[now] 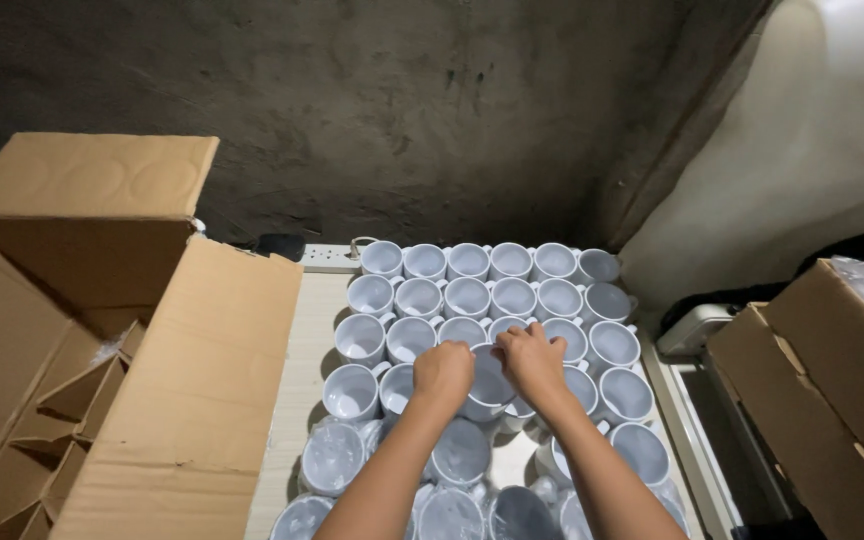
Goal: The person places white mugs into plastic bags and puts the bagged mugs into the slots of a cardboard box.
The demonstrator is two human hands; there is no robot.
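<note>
Many white ceramic mugs (468, 296) stand upright in rows on a pale table (302, 345). Both my hands meet over one white mug (489, 388) in the middle rows. My left hand (442, 373) grips its left side and my right hand (532, 362) grips its rim on the right. The mugs nearest me (334, 458) are still wrapped in clear plastic film, while those farther back are bare.
A large open cardboard box (132, 350) with dividers sits at the left. Another cardboard box (832, 370) holding plastic-wrapped items is at the right. A white power strip (327, 258) lies at the table's far edge against a dark wall. A whitish surface rises at the right.
</note>
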